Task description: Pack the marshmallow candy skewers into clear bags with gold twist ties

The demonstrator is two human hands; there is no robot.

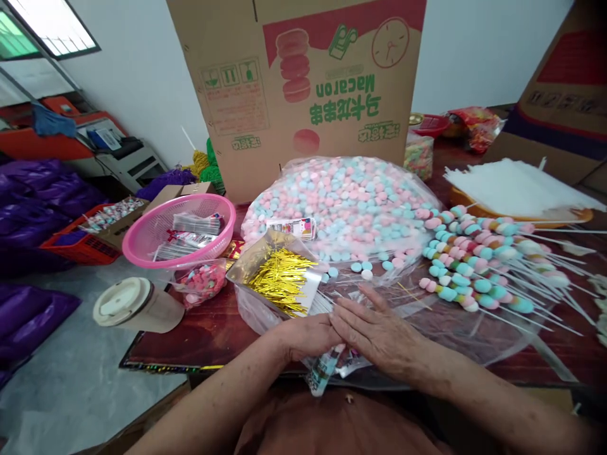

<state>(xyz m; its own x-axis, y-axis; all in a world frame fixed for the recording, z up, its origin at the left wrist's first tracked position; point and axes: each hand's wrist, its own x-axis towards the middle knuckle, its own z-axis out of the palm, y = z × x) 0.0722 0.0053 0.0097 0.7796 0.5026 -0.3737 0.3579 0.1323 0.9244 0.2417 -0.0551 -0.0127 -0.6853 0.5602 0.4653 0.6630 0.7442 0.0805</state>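
Note:
My left hand and my right hand meet at the table's front edge. My left fingers are closed around the upper end of a wrapped candy skewer, whose clear, printed wrapper hangs below them, tilted. The right fingers lie across the left fingertips, pressed together there; whatever they pinch is hidden. Just beyond the hands, gold twist ties fill an opened box wrapped in plastic. To the right lies a pile of pink, blue and white candy skewers on white sticks.
A large clear bag of round candies lies before a tall carton. Left are a pink basket of printed wrappers, a bag of red candies and a lidded cup. White sticks fill an orange tray at right.

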